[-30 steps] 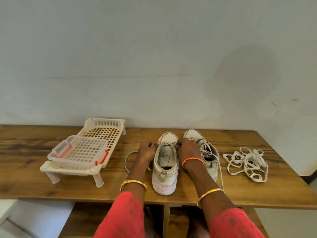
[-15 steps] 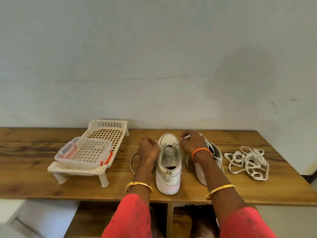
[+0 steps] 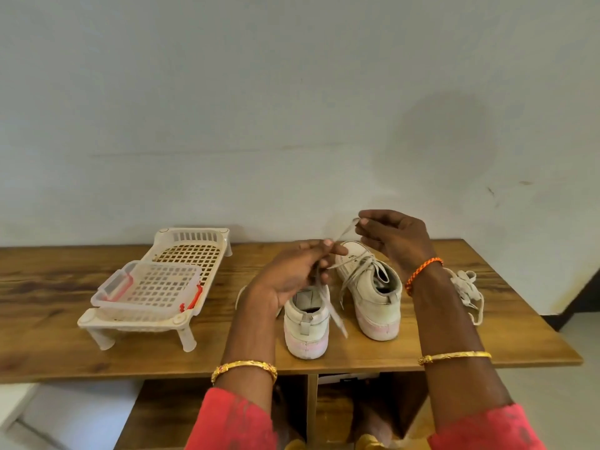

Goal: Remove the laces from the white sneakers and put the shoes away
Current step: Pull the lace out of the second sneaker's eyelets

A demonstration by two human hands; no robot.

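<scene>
Two white sneakers stand heel-toward-me on the wooden table (image 3: 373, 355). Over the left sneaker (image 3: 306, 323) my left hand (image 3: 297, 271) is raised, pinching a white lace (image 3: 336, 315) whose loose end dangles beside the shoe. Higher up and further back, my right hand (image 3: 389, 237) pinches the other end of that lace above the toe of the right sneaker (image 3: 373, 287). The right sneaker is still laced, its laces loose. Much of the left sneaker's front is hidden by my left hand.
A pile of loose white laces (image 3: 467, 292) lies on the table right of my right forearm. At the left stands a white plastic rack (image 3: 181, 254) with a clear basket (image 3: 149, 287) on it. The wall is just behind the table. Shelf compartments open below the front edge.
Both hands have lifted off the left sneaker, drawing the lace up and out; the right hand rose highest. The camera has tilted and moved closer.
</scene>
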